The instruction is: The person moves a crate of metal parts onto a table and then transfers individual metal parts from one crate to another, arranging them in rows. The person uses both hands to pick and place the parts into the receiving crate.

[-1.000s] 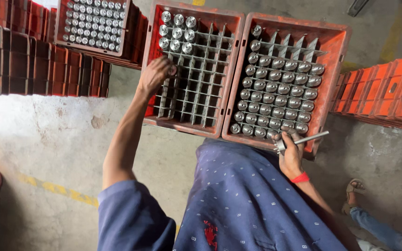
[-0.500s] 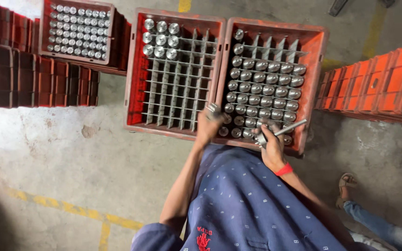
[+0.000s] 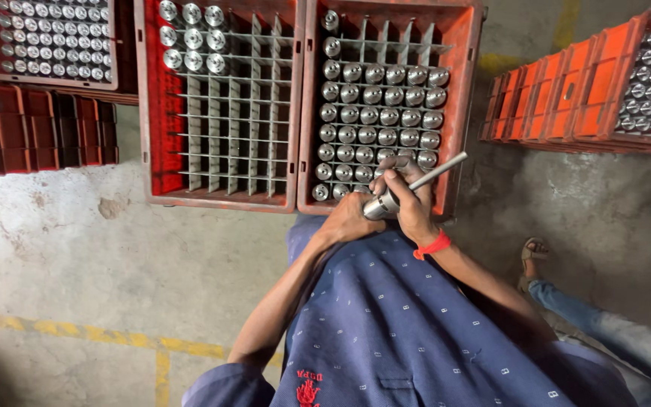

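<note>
Both hands are now meeting at the right crate (image 3: 464, 90): your left hand (image 3: 349, 218) has come back from the left crate (image 3: 152, 113), seemingly gripping a metal cylinder (image 3: 380, 206), while your right hand (image 3: 408, 197) is pinching the thin rod (image 3: 437, 169).

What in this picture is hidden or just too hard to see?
- Head view: the left hand has its palm side turned away, so what its fingers touch is hidden.
- The metal part with a thin rod is partly wrapped by the right hand.
- The near cells of the right crate lie behind both hands.
- The far right crate is cut off by the edge.
</note>
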